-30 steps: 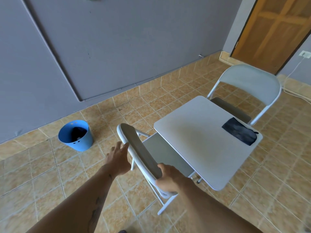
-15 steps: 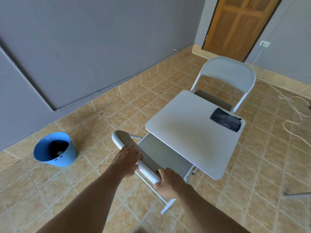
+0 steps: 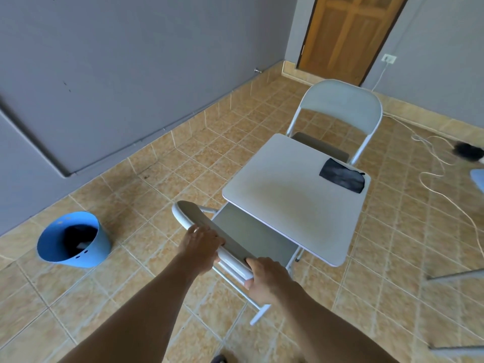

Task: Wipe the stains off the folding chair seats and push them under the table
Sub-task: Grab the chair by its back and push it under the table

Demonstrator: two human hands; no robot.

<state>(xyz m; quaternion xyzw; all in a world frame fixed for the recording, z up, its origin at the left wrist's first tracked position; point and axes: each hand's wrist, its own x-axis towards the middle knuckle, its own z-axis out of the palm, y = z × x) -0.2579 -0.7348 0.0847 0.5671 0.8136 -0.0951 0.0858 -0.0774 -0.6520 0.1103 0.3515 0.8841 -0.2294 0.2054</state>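
Observation:
A small white square table (image 3: 293,197) stands on the tiled floor with a dark cloth (image 3: 342,177) lying at its far right corner. The near grey folding chair (image 3: 199,221) has its seat (image 3: 251,237) partly under the table. My left hand (image 3: 203,244) grips the top of its backrest, and my right hand (image 3: 264,276) holds the backrest's right end. A second grey folding chair (image 3: 340,106) faces me at the far side, its seat tucked under the table edge.
A blue bucket (image 3: 74,242) with dark cloth inside sits on the floor at the left. A white cable (image 3: 445,179) snakes across the tiles at the right, beside a dark object (image 3: 468,151). Grey walls and a wooden door (image 3: 348,35) close the back.
My left hand has closed onto the backrest top, where it was open beside it a second ago. The near chair's seat has slid further under the table. My view has shifted right.

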